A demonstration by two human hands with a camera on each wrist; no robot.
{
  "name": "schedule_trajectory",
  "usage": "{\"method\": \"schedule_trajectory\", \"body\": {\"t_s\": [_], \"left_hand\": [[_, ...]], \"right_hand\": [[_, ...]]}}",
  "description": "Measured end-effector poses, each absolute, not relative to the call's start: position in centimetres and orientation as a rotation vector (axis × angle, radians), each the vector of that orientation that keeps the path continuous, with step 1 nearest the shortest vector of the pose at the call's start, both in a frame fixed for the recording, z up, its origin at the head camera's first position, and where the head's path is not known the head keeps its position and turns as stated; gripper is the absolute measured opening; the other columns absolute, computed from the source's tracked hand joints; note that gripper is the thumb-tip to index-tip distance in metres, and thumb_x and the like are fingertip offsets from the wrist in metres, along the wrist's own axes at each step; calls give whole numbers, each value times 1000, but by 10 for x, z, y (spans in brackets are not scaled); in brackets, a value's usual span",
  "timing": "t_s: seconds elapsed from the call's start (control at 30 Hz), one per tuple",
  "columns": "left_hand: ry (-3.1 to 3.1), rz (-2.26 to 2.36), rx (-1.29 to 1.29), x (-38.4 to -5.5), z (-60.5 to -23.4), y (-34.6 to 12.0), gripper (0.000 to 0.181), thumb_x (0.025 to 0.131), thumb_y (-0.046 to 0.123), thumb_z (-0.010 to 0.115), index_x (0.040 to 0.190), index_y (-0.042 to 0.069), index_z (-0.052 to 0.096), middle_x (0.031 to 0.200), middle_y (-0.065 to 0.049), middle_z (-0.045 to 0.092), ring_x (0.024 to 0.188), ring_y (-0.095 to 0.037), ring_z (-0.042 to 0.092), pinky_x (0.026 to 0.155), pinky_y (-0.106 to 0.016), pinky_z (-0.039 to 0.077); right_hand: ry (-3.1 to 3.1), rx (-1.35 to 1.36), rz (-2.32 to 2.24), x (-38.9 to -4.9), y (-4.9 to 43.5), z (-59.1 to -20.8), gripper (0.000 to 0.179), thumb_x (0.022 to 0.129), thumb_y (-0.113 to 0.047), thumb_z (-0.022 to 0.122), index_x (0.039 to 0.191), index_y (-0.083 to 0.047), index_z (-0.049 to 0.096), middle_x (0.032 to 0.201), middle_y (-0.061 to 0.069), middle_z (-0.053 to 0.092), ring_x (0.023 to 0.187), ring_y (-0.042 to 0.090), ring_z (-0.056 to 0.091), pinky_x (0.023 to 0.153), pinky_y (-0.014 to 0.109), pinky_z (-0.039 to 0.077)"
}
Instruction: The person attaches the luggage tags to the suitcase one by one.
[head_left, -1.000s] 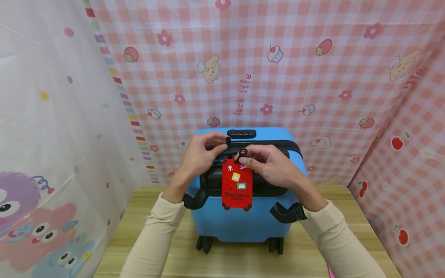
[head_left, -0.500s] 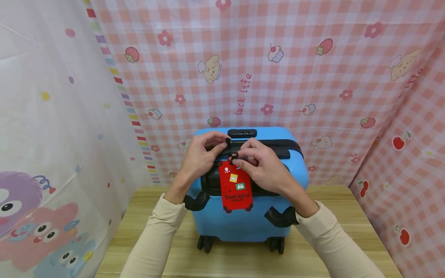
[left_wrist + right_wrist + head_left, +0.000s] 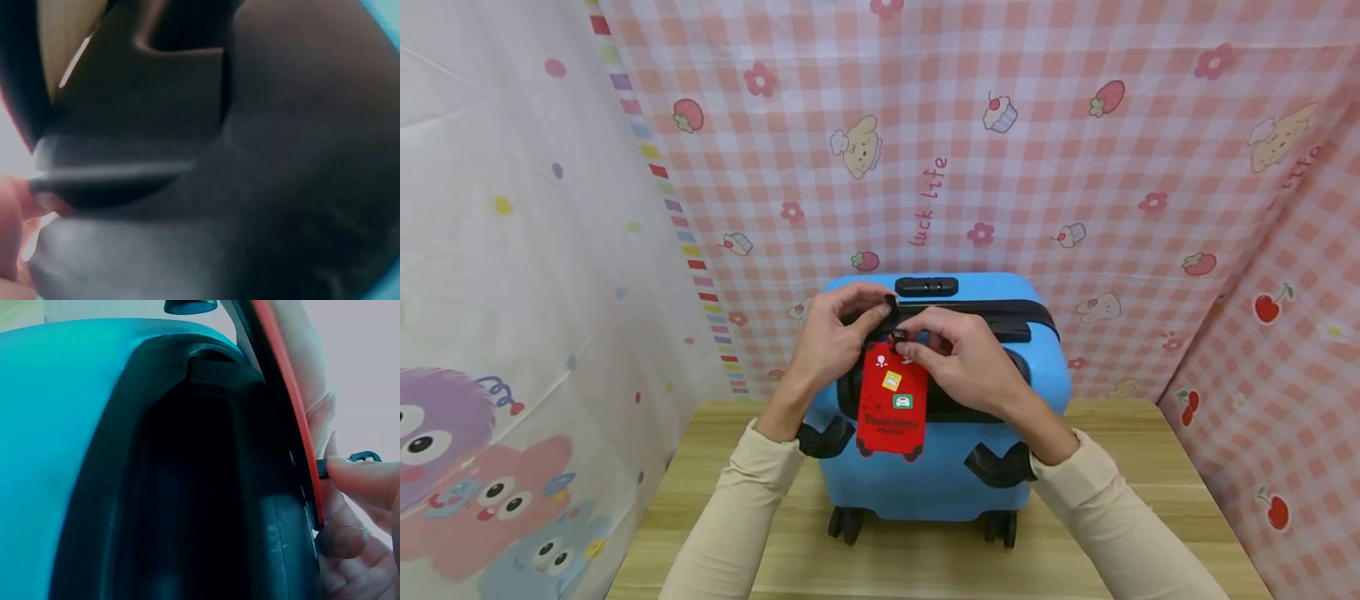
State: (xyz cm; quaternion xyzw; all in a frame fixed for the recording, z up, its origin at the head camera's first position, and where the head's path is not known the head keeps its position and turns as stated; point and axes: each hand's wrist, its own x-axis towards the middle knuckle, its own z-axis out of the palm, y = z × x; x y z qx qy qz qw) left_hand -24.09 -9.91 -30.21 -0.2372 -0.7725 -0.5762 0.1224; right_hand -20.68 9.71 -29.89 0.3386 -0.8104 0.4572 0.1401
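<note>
A light blue suitcase [image 3: 925, 479] stands upright, its black top handle area facing me. My left hand [image 3: 829, 337] pinches a small black tab [image 3: 891, 303] between thumb and fingertips, just below the combination lock [image 3: 927, 287]. To its right, my right hand [image 3: 970, 358] pinches the black strap [image 3: 899, 336] at the top of a red luggage tag [image 3: 891, 417], which hangs down over the suitcase front. Seen edge-on in the right wrist view, the red tag [image 3: 294, 406] lies beside the dark handle, and the thumb [image 3: 359, 478] presses on its strap. Dark plastic fills most of the left wrist view.
The suitcase's black wheels [image 3: 1000, 527] rest on a wooden tabletop [image 3: 1097, 492]. Close behind it hangs a pink checked curtain [image 3: 962, 167]; a white patterned curtain [image 3: 550, 275] covers the left side. Black wrist mounts [image 3: 1000, 465] sit under both wrists.
My right hand has shifted left with the luggage tag, bringing its strap nearer the left hand. The left hand keeps its pinch in nearly the same place.
</note>
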Motion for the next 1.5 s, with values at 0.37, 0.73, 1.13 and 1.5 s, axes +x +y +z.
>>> {"method": "schedule_trajectory", "body": {"t_s": [0.37, 0.73, 1.13, 1.5], "left_hand": [[-2231, -1663, -718, -241, -304, -100, 17, 96, 9, 65, 110, 5, 73, 98, -11, 73, 84, -19, 66, 79, -28, 55], [-2158, -1722, -682, -241, -307, -101, 21, 95, 8, 65, 115, 2, 70, 105, -13, 73, 93, -21, 68, 83, -26, 54], [-2113, -1803, -625, -240, -304, -103, 23, 93, 6, 69, 115, 1, 66, 103, -14, 74, 88, -17, 68, 76, -24, 56], [-2160, -1674, -690, -240, -305, -102, 11, 92, 8, 69, 102, 3, 71, 96, -12, 73, 84, -17, 66, 77, -27, 54]], "right_hand": [[-2459, 937, 1380, -211, 92, -295, 15, 97, -13, 65, 110, -11, 71, 89, 0, 65, 62, 18, 49, 57, 31, 43], [-2437, 828, 1474, -211, 88, -300, 17, 95, -13, 67, 112, -10, 63, 93, 3, 66, 63, 19, 53, 55, 30, 45], [-2421, 812, 1494, -208, 89, -301, 13, 95, -11, 67, 106, -10, 72, 83, 3, 63, 59, 21, 47, 53, 29, 41], [-2367, 817, 1668, -209, 88, -300, 21, 96, -10, 65, 115, -7, 60, 103, 6, 69, 77, 18, 66, 66, 32, 50]]}}
